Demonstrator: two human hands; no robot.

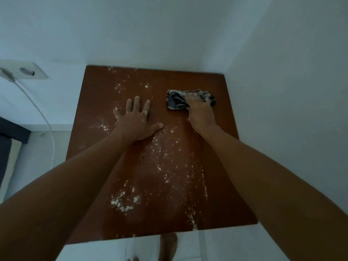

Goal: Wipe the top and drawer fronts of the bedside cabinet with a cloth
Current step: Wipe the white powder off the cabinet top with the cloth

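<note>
The bedside cabinet's brown top [216,176] fills the middle of the head view, seen from above and strewn with white powder. A dark patterned cloth [177,100] lies bunched on the far right part of the top. My right hand [200,112] presses down on the cloth and grips it. My left hand [137,121] lies flat on the top left of centre, fingers spread, with white powder on them. The drawer fronts are hidden below the top's near edge.
White walls close in behind and right of the cabinet. A wall socket [28,72] with a white plug and cable [45,121] is at the left. A dark bed edge [9,136] shows at far left. A bare foot [167,247] stands on the floor below.
</note>
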